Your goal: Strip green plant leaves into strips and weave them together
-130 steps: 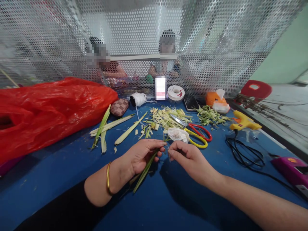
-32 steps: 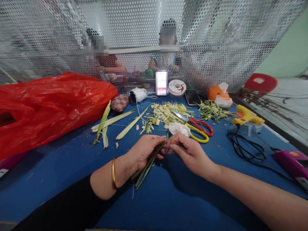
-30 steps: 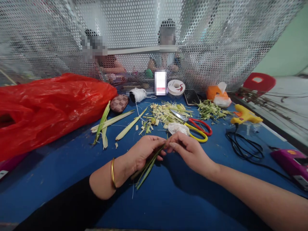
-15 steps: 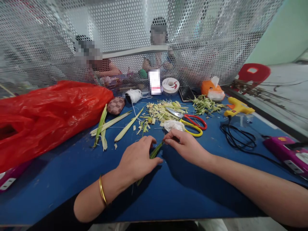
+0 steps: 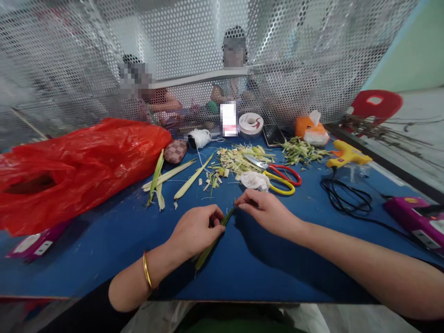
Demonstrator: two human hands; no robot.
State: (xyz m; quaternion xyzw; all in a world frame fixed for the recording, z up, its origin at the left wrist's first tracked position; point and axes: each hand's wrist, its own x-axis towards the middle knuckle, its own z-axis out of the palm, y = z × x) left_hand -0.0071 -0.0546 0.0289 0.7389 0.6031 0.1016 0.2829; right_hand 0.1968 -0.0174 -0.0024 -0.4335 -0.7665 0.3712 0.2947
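Observation:
A narrow folded green leaf (image 5: 205, 260) slants across the blue table under my left hand (image 5: 199, 231). Thumb and fingers of that hand close round its upper part, partly covering it. My right hand (image 5: 268, 210) pinches at the leaf's thin upper tip, where a small dark end pokes out; the exact hold is tiny. Just beyond the right hand lie a crumpled white tissue (image 5: 255, 181) and scissors (image 5: 282, 175) with one red and one yellow handle. Loose pale leaf strips (image 5: 193, 177) rest beyond my left hand.
Leaf scraps (image 5: 239, 159) are heaped mid-table. A red plastic bag (image 5: 90, 162) fills the left side. White string (image 5: 200, 138), a ribbon spool (image 5: 250, 123) and a lit phone (image 5: 229, 119) stand behind. Right: a yellow glue gun (image 5: 348, 155), its cord and a purple power strip (image 5: 412, 219).
My left thumb and fingers, spread apart before, have drawn together on the leaf, and more of its lower end shows. The right hand stays pinched at the tip. The view has shifted slightly.

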